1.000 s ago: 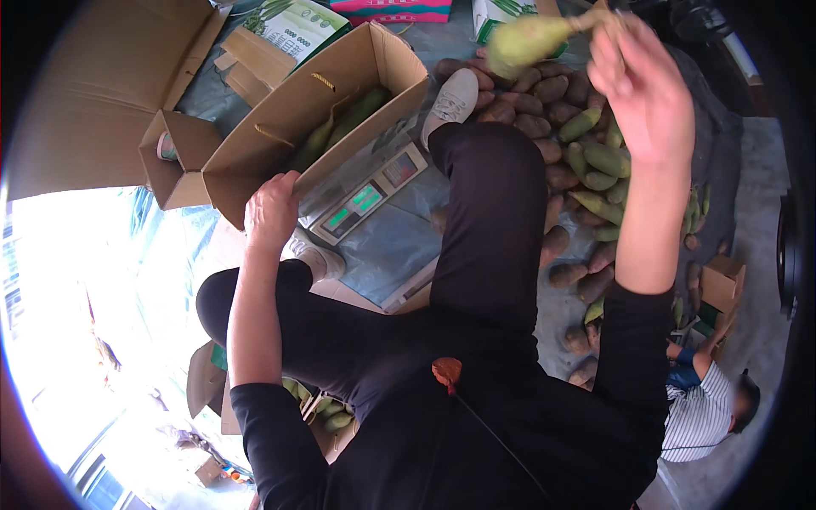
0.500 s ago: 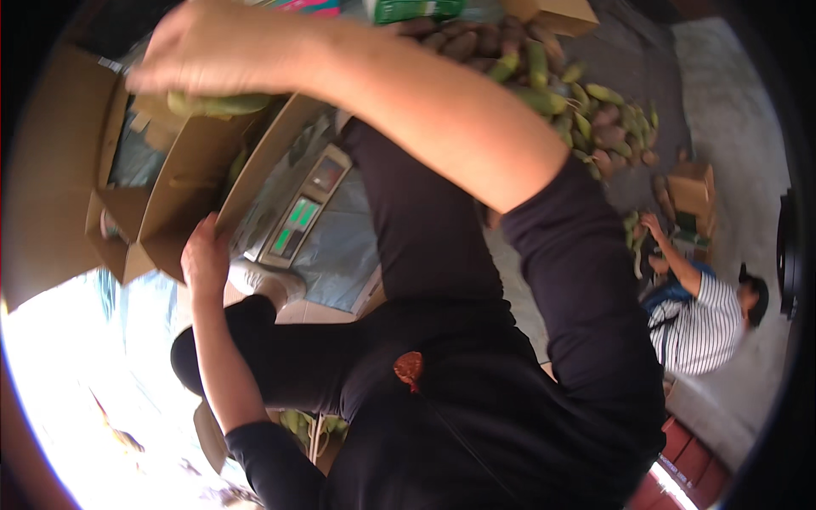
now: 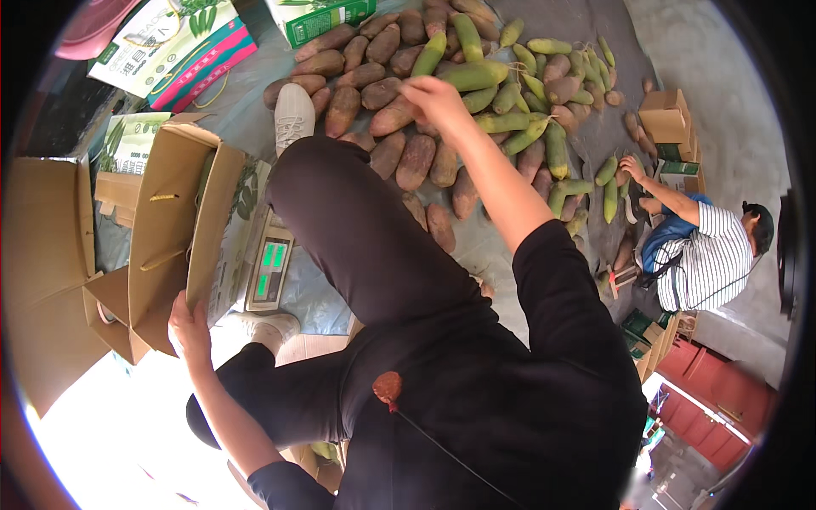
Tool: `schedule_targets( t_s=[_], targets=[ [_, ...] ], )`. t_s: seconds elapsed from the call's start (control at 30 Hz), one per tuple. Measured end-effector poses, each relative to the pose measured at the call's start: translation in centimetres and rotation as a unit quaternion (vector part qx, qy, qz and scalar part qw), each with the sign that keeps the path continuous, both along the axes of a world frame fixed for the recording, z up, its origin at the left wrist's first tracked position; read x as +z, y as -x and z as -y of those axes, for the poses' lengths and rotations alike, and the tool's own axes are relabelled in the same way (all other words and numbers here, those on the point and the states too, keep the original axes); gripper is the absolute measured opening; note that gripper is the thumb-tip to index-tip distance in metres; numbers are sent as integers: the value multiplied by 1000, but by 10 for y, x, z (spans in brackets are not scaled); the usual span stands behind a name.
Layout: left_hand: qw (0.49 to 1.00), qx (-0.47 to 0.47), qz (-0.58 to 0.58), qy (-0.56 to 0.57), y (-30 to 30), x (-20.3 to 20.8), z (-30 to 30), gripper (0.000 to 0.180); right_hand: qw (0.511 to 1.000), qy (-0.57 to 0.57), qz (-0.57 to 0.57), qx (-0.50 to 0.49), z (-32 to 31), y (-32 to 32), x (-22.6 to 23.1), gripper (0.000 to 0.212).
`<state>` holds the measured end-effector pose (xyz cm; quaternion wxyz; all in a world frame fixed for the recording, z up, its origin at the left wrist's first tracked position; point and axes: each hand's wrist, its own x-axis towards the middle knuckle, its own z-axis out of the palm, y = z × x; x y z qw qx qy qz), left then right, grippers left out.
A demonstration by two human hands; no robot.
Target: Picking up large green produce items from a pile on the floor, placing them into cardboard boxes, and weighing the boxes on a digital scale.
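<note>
My left hand point(image 3: 189, 330) is closed on the lower edge of a tall cardboard box point(image 3: 161, 229), whose flaps stand spread. The box rests by a scale point(image 3: 270, 268) with a lit green display. Out over the pile of produce, my right hand point(image 3: 438, 104) has its fingers apart and partly bent, with nothing visible in them. Under its fingertips lie reddish-brown, soil-covered roots point(image 3: 416, 161). Just beyond, a large green radish point(image 3: 473, 76) lies among several other green radishes point(image 3: 557, 151). The inside of the box is mostly hidden by its walls.
Printed gift cartons point(image 3: 174, 51) and a green-and-white box point(image 3: 327, 21) stand at the far left. To the right, a person in a striped shirt point(image 3: 701, 263) reaches toward green radishes, near small cardboard boxes point(image 3: 667, 119). My shoe point(image 3: 294, 115) touches the pile's edge.
My right hand has swung from above the box, where a green radish was beneath it, rightward to the pile. My left hand stays on the box edge. The view has shifted.
</note>
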<state>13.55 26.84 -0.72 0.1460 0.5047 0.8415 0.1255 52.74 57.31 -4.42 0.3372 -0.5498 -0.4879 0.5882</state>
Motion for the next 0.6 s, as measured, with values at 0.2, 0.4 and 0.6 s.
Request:
schedule_targets(
  t_s=[0.2, 0.4, 0.6],
  targets=[
    [998, -34, 29, -48, 10, -14, 4, 19, 955, 182, 68, -223, 26, -146, -134, 12],
    [999, -33, 19, -9, 12, -12, 5, 19, 879, 303, 89, -357, 44, -241, -207, 30],
    [1000, -14, 5, -9, 22, -17, 13, 25, 821, 324, -2, -469, 21, -254, -221, 56]
  ],
)
